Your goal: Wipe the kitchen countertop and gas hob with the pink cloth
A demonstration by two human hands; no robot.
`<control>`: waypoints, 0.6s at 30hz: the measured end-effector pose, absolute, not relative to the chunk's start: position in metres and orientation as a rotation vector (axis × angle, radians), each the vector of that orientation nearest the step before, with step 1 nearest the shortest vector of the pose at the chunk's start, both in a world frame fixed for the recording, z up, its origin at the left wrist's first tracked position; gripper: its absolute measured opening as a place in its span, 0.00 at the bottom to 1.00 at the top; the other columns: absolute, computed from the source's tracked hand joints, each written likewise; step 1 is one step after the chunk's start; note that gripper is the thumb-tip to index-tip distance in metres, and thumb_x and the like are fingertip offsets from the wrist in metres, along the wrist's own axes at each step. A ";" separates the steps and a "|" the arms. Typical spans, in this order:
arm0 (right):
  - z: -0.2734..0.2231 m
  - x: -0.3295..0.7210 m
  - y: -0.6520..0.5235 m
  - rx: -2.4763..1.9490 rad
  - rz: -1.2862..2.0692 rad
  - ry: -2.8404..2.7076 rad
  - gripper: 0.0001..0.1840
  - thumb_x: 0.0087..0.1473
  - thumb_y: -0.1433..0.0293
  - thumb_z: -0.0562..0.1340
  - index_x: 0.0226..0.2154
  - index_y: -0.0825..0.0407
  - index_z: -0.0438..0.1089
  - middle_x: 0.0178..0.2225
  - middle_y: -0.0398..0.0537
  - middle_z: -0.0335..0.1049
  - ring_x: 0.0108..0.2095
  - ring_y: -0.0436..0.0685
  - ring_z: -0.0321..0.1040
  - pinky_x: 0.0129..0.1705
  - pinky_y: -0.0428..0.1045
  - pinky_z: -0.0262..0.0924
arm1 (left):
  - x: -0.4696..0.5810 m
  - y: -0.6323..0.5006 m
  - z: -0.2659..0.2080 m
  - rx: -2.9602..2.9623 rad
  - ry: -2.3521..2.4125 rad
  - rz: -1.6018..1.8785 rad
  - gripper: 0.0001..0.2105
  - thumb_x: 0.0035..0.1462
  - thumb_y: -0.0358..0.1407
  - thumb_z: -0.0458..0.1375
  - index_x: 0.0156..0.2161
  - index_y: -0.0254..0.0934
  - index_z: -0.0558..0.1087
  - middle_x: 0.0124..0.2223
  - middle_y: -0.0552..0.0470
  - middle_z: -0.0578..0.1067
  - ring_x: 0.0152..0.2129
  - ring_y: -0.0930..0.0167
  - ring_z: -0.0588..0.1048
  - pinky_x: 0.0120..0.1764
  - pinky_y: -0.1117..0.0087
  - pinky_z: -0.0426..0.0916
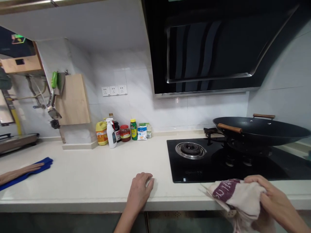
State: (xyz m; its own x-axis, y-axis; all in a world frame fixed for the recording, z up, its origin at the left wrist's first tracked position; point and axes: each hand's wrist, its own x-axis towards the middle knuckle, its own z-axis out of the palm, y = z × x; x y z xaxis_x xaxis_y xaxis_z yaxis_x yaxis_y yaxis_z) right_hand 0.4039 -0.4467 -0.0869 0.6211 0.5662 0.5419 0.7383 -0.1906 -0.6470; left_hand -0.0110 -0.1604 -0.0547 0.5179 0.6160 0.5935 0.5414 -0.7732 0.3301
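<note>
My right hand (272, 194) grips a white cloth (247, 197) with a purple band and white lettering. It bunches at the counter's front edge, below the cooktop, and part of it hangs over the edge. My left hand (141, 189) rests on the white countertop (97, 181) left of the cooktop. Its fingers are loosely bent with the thumb apart, and nothing is in it. Nearest to both hands is the black glass cooktop (201, 171), with a bare burner (190, 149) on its left side.
A large black wok (262, 127) sits on the right burner under the range hood (206, 51). Bottles, a jar and packets, including a white spray bottle (111, 133), line the wall. At far left, another person's hand (24, 170) lies on a blue cloth (47, 162). A cutting board (73, 100) hangs beyond.
</note>
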 end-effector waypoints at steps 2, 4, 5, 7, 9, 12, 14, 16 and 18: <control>-0.061 0.402 -0.441 -1.887 -0.283 -0.876 0.20 0.41 0.66 0.53 0.38 0.43 0.72 0.41 0.48 0.77 0.39 0.64 0.74 0.39 0.56 0.68 | -0.011 -0.161 -0.055 2.650 1.014 1.086 0.08 0.64 0.37 0.54 0.42 0.40 0.76 0.41 0.49 0.79 0.43 0.62 0.75 0.46 0.59 0.66; -0.036 0.403 -0.431 -1.870 -0.437 -0.770 0.19 0.43 0.67 0.53 0.39 0.44 0.71 0.45 0.52 0.74 0.43 0.66 0.72 0.44 0.59 0.67 | -0.011 -0.162 -0.054 2.651 1.019 1.082 0.08 0.64 0.37 0.54 0.42 0.40 0.76 0.41 0.49 0.79 0.43 0.62 0.75 0.47 0.59 0.66; -0.026 0.404 -0.425 -1.860 -0.527 -0.745 0.19 0.45 0.67 0.52 0.39 0.46 0.71 0.47 0.55 0.73 0.46 0.67 0.71 0.47 0.60 0.65 | -0.011 -0.163 -0.053 2.650 1.021 1.080 0.08 0.64 0.37 0.54 0.42 0.40 0.76 0.41 0.49 0.79 0.43 0.62 0.75 0.47 0.59 0.66; -0.014 0.408 -0.411 -1.900 -0.693 -0.717 0.20 0.48 0.66 0.52 0.41 0.49 0.72 0.48 0.61 0.70 0.51 0.71 0.67 0.50 0.63 0.63 | -0.011 -0.164 -0.053 2.647 1.023 1.079 0.08 0.64 0.37 0.54 0.42 0.40 0.75 0.41 0.49 0.79 0.43 0.62 0.75 0.47 0.59 0.66; -0.020 0.415 -0.397 -2.061 -0.771 -0.700 0.23 0.52 0.62 0.51 0.45 0.51 0.73 0.50 0.66 0.68 0.52 0.78 0.64 0.47 0.68 0.62 | -0.012 -0.165 -0.052 2.645 1.022 1.085 0.08 0.65 0.37 0.54 0.42 0.40 0.75 0.42 0.49 0.79 0.43 0.62 0.75 0.47 0.59 0.66; -0.057 0.428 -0.385 -2.289 -0.699 -0.898 0.28 0.57 0.56 0.49 0.51 0.49 0.73 0.52 0.65 0.69 0.49 0.79 0.66 0.45 0.72 0.62 | -0.011 -0.164 -0.053 2.644 1.018 1.101 0.08 0.65 0.37 0.54 0.42 0.41 0.75 0.41 0.50 0.79 0.43 0.63 0.75 0.47 0.60 0.66; -0.086 0.439 -0.385 -2.253 -0.653 -1.122 0.29 0.58 0.58 0.47 0.55 0.49 0.70 0.54 0.61 0.70 0.52 0.73 0.68 0.50 0.68 0.63 | -0.011 -0.163 -0.054 2.651 1.013 1.104 0.07 0.65 0.37 0.54 0.42 0.41 0.75 0.41 0.50 0.78 0.43 0.63 0.75 0.46 0.60 0.66; -0.107 0.446 -0.389 -2.166 -0.666 -1.368 0.29 0.59 0.58 0.47 0.55 0.48 0.70 0.59 0.56 0.68 0.59 0.68 0.64 0.57 0.63 0.61 | -0.011 -0.164 -0.055 2.667 1.009 1.103 0.07 0.65 0.37 0.54 0.42 0.41 0.75 0.41 0.50 0.78 0.42 0.63 0.75 0.46 0.60 0.66; -0.114 0.446 -0.393 -2.117 -0.699 -1.537 0.28 0.58 0.56 0.48 0.53 0.48 0.71 0.63 0.53 0.65 0.63 0.66 0.59 0.62 0.61 0.58 | -0.011 -0.165 -0.055 2.682 1.014 1.106 0.07 0.65 0.37 0.55 0.42 0.41 0.75 0.41 0.50 0.78 0.42 0.63 0.74 0.46 0.60 0.66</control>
